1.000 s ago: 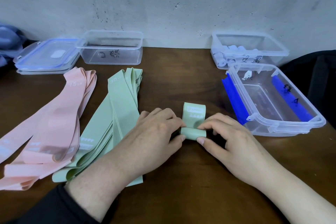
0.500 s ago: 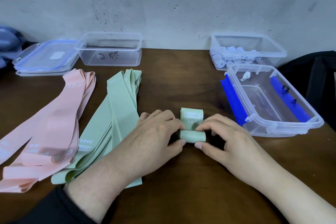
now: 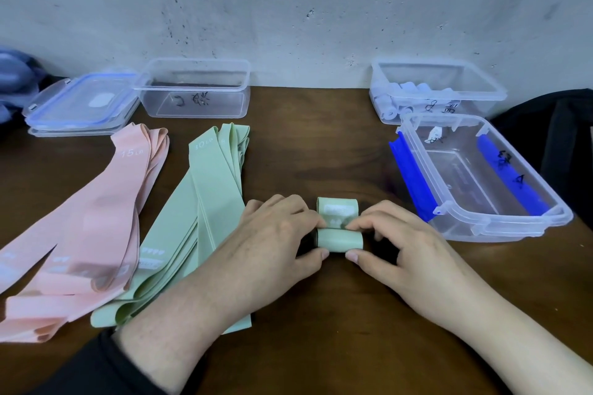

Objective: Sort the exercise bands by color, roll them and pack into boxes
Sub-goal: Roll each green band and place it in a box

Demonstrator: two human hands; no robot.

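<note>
Both hands' grip [image 3: 338, 239] pinching green band roll [image 3: 340, 238]

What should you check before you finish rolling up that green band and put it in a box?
1. Both hands hold the roll: left hand and right hand pinch the green band at each end. Ok.
2. Roll finished: a short flat tail lies beyond the roll. Not ok.
3. Roll edges even: ok.
4. Box free: clear box with blue clips is open, no bands inside. Ok.
5. It is the green box: writing unreadable. Cannot tell.
</note>
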